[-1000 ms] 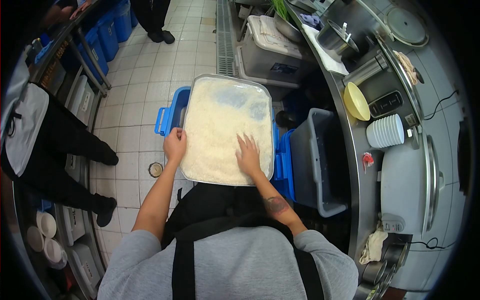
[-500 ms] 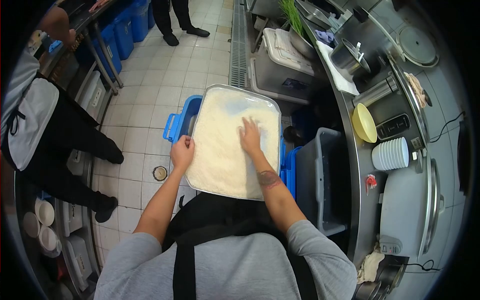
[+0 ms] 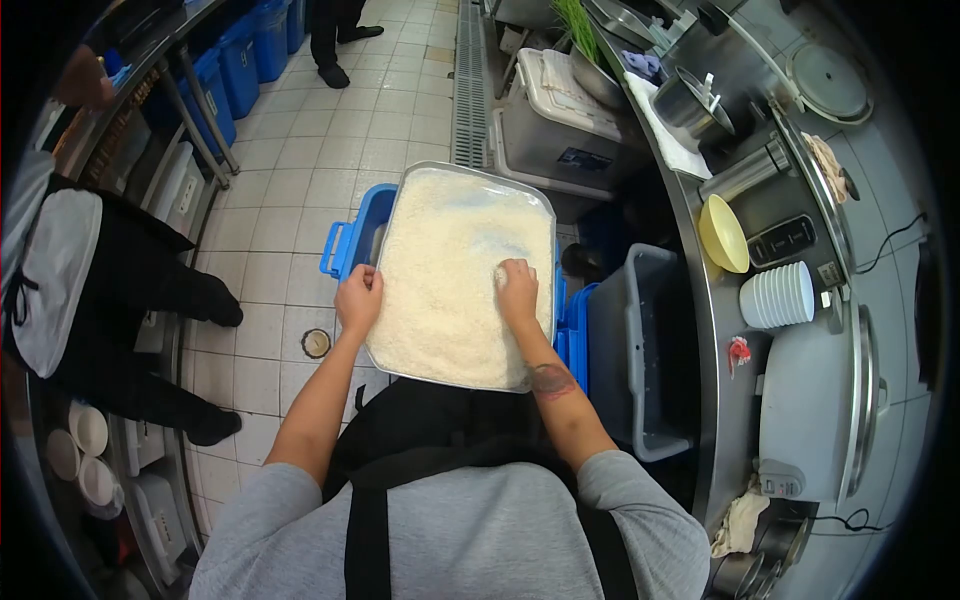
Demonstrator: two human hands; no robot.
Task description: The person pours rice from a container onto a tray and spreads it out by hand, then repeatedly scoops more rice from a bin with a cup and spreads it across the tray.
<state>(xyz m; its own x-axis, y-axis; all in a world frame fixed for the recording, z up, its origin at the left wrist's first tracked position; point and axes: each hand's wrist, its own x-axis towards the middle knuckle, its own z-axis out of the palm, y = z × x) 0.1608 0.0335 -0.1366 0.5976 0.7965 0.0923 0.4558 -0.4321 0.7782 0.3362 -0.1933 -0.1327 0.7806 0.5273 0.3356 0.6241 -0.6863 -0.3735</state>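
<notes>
Hands at a large rectangular metal tray of white rice.
Left hand grips the tray's left rim; right hand curls closed in the rice. Tray rests on blue plastic bin.

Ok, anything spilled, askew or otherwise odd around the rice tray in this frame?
One oddity: the rice tray sits on a blue bin over the floor, not on a counter. Left hand holds its rim; right hand is curled in the rice. No spill visible.

left hand: fingers curled, arm extended | right hand: palm down, fingers bent
</notes>
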